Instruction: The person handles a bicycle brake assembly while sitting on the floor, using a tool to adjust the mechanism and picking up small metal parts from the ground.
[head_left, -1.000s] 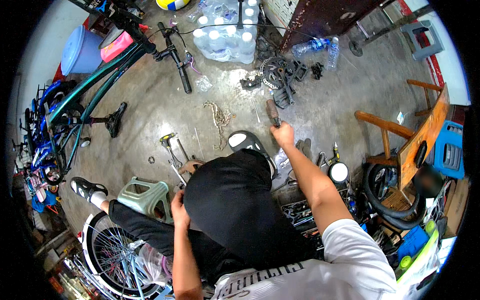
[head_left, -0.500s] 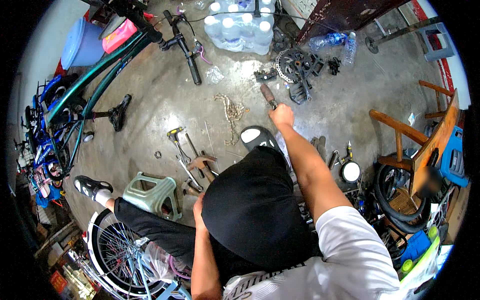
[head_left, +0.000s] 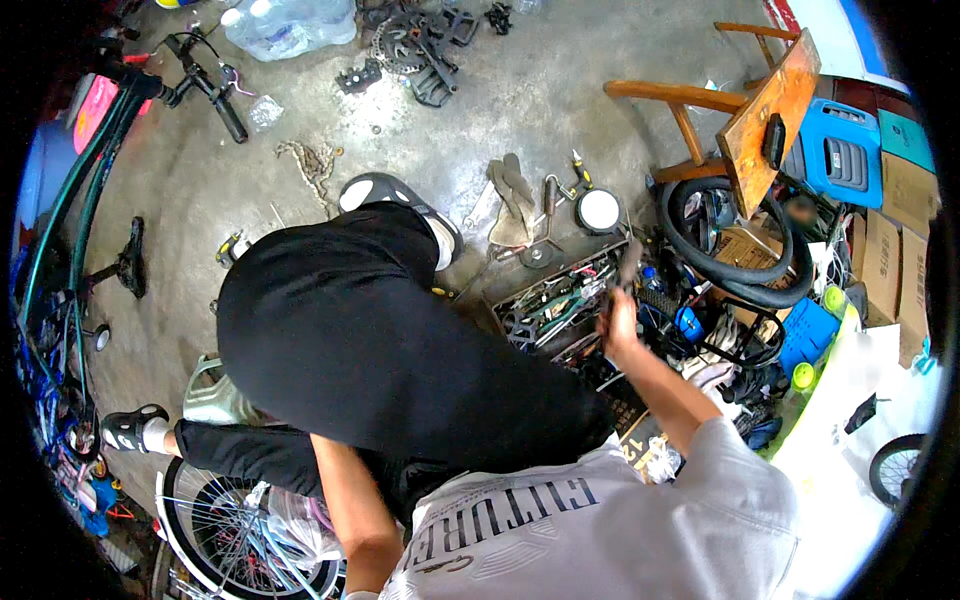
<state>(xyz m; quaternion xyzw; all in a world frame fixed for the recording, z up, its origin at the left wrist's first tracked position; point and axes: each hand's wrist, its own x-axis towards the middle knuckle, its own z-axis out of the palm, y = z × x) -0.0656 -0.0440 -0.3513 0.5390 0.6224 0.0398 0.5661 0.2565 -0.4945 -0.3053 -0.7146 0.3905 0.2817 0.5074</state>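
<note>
My right hand (head_left: 622,322) is closed round a tool with a brown cylindrical handle (head_left: 630,264). It hangs above the right end of a box crammed with loose hand tools (head_left: 562,303), which lies to the right of my raised knee. The tool's kind is not clear, as my fingers cover part of it and it is blurred. My left forearm (head_left: 352,510) passes beneath my black-clad leg, which hides my left hand. Beyond the box lie a pair of grey work gloves (head_left: 512,205), a round white-topped container (head_left: 599,211) and a yellow-and-black handled tool (head_left: 581,172).
Black tyres (head_left: 725,265) lean by an upturned wooden stool (head_left: 770,120) on the right. Further off are a chainring with crank and pedals (head_left: 425,60), a loose chain (head_left: 312,168) and bottled water (head_left: 295,28). A green bicycle frame (head_left: 75,185) stands left, a spoked wheel (head_left: 215,520) lower left.
My right hand has swung from the floor ahead to above the tool box at right, still holding the brown-handled tool. The view has turned rightward, and my left hand has slipped out of sight.
</note>
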